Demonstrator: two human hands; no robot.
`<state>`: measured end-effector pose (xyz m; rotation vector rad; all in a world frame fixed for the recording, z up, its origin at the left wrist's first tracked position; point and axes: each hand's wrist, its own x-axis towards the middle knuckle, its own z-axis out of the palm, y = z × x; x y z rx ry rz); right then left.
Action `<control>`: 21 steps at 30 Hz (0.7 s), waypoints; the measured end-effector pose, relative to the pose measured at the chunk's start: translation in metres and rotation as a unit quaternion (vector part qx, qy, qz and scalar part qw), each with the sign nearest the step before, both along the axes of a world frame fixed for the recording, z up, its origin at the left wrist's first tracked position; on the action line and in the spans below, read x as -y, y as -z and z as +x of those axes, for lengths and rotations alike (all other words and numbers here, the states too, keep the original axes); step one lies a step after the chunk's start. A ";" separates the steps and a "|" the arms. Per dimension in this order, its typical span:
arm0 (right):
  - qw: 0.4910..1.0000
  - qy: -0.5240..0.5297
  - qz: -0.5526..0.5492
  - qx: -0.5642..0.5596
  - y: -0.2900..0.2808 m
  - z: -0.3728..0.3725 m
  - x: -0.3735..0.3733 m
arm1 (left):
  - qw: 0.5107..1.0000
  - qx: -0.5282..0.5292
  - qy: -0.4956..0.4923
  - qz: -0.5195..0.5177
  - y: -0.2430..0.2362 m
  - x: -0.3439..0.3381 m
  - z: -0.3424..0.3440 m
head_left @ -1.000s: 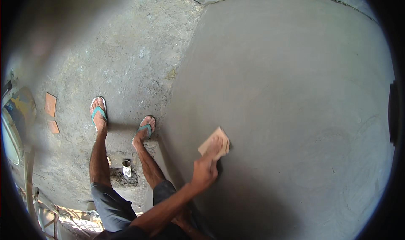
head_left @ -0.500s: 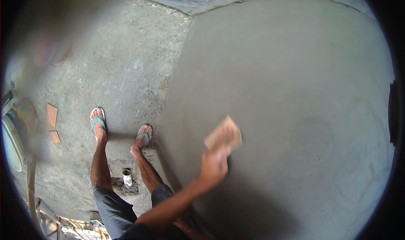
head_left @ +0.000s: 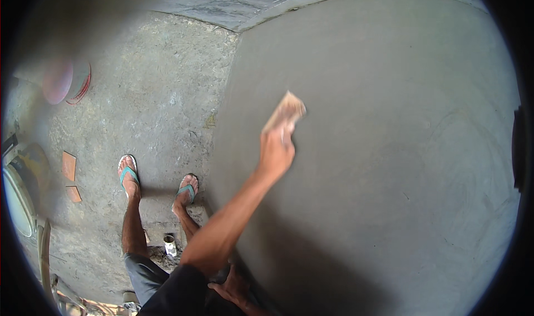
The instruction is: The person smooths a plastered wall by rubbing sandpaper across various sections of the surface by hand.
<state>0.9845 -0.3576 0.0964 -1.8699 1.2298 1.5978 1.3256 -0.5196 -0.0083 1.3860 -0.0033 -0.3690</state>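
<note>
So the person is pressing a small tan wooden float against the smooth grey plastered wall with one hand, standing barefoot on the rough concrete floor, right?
Not quite. The head view shows turquoise flip-flops on the feet, not bare feet. The rest holds: the right hand presses the small tan wooden float against the smooth grey plastered wall, and the person stands on the rough concrete floor.

Plastered wall (head_left: 389, 149) fills the right and centre; rough floor (head_left: 156, 110) lies to its left, meeting it along a line running down from top centre. Right hand (head_left: 276, 152) is pressed to the wall with a wooden float (head_left: 285, 111) just above it, flat on the plaster. Left hand (head_left: 233, 291) sits low at the bottom edge, by the wall's foot. Both feet in flip-flops (head_left: 129, 174) stand on the floor left of the wall. Small can (head_left: 169, 245) stands between the legs. Two tile pieces (head_left: 69, 166) lie further left; a round bucket (head_left: 67, 82) sits upper left.
</note>
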 end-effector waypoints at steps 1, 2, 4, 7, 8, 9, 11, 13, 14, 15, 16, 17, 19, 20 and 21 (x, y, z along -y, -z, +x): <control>1.000 -0.010 0.006 0.006 0.001 -0.004 -0.002 | 0.995 -0.092 0.024 -0.007 0.006 0.007 0.046; 1.000 -0.023 0.017 0.013 0.003 -0.006 -0.001 | 0.996 -0.091 0.017 -0.001 0.010 0.011 0.052; 1.000 -0.016 0.008 -0.016 0.004 -0.001 0.002 | 0.999 -0.042 -0.028 0.003 0.012 0.027 0.050; 0.998 0.004 -0.017 -0.052 0.005 0.000 0.012 | 0.996 0.012 0.031 -0.082 -0.065 -0.008 -0.061; 0.999 0.003 -0.025 -0.047 0.004 -0.003 0.015 | 0.993 -0.001 0.065 -0.098 -0.098 -0.030 -0.094; 0.999 -0.001 -0.021 -0.041 0.002 -0.005 0.014 | 0.990 -0.013 0.097 -0.106 -0.116 -0.047 -0.105; 0.999 -0.007 -0.028 -0.028 0.003 -0.008 0.018 | 0.991 -0.002 0.080 -0.108 -0.091 -0.025 -0.078; 0.999 -0.013 -0.022 -0.020 0.002 -0.008 0.004 | 0.997 0.072 0.011 -0.034 -0.040 0.005 -0.004; 1.000 -0.020 -0.013 -0.016 0.004 -0.008 -0.002 | 0.999 0.035 -0.016 -0.023 -0.013 0.020 0.037; 1.000 -0.016 -0.011 -0.021 0.004 -0.007 -0.004 | 0.997 -0.055 0.050 0.009 -0.014 0.019 0.078; 1.000 -0.013 -0.007 -0.024 0.005 -0.006 -0.007 | 0.997 -0.053 0.049 0.013 -0.015 0.018 0.076; 0.999 -0.004 -0.011 -0.034 0.004 -0.006 -0.009 | 0.999 -0.033 0.013 0.013 -0.014 0.023 0.071; 0.999 0.000 -0.007 -0.031 0.003 -0.010 0.001 | 0.999 0.038 -0.029 -0.023 -0.026 0.026 0.028; 1.000 0.000 -0.002 -0.029 0.003 -0.013 0.011 | 0.998 0.047 -0.007 -0.039 -0.053 0.016 -0.013; 1.000 0.001 0.001 -0.024 0.003 -0.012 0.014 | 0.998 0.021 0.016 -0.064 -0.085 -0.006 -0.051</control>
